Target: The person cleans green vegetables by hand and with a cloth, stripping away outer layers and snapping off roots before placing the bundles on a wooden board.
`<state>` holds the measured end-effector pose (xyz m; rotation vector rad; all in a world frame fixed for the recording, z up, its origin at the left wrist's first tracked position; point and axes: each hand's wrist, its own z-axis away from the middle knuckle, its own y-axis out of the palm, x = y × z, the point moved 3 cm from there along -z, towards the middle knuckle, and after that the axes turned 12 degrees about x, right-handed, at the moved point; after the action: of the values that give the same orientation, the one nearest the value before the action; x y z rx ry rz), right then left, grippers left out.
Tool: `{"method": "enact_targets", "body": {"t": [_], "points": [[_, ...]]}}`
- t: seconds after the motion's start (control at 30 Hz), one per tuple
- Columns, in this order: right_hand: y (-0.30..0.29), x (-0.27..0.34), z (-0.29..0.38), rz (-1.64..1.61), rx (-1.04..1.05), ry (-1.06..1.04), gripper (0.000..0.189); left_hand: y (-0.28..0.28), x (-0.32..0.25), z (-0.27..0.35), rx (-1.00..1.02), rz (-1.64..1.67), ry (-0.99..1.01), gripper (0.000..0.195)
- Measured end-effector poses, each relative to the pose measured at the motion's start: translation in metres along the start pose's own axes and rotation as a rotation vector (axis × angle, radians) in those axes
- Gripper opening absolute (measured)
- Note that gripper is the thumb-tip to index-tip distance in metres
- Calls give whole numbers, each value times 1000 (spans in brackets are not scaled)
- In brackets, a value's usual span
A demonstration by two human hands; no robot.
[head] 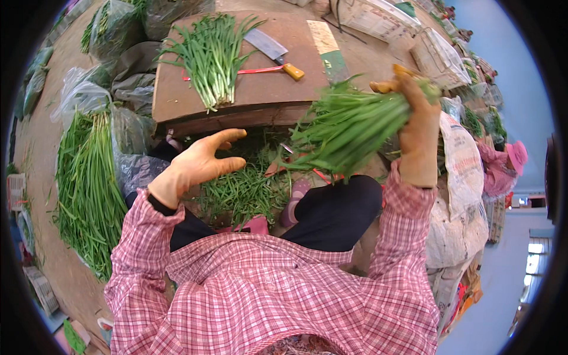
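Note:
My right hand [415, 106], in an orange rubber glove, grips a bunch of green leafy stalks [355, 126] by one end; the bunch is blurred and its leaves hang down to the left. My left hand [199, 162], gloved too, holds nothing, its fingers apart above the cut leaves on the floor. On the low brown board [275, 91] before me lies another bunch of green stalks [213, 62], pale ends towards me. A cleaver [268, 44] with a yellow handle rests to its right, and a red strip [259, 70] runs between the bunch and the handle.
Long green stalks [88, 186] fill an open plastic bag at my left. Cut leaves [244, 191] litter the floor between my feet. White woven sacks [459, 213] stand at my right, with a person in a pink hat [517, 157] beyond. More filled plastic bags [117, 33] sit at the upper left.

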<state>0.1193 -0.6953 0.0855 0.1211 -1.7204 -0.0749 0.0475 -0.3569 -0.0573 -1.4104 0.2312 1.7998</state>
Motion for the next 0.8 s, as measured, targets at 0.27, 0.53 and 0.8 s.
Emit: {"method": "enact_targets", "body": {"t": [0.27, 0.53, 0.8], "points": [[15, 37, 32, -111, 95, -523, 24, 103, -85, -13, 708, 300, 365, 84], [86, -33, 101, -98, 158, -609, 40, 122, -130, -29, 200, 1473, 911, 82], [79, -77, 130, -34, 544, -446, 68, 81, -96, -29, -283, 1518, 604, 56]]}}
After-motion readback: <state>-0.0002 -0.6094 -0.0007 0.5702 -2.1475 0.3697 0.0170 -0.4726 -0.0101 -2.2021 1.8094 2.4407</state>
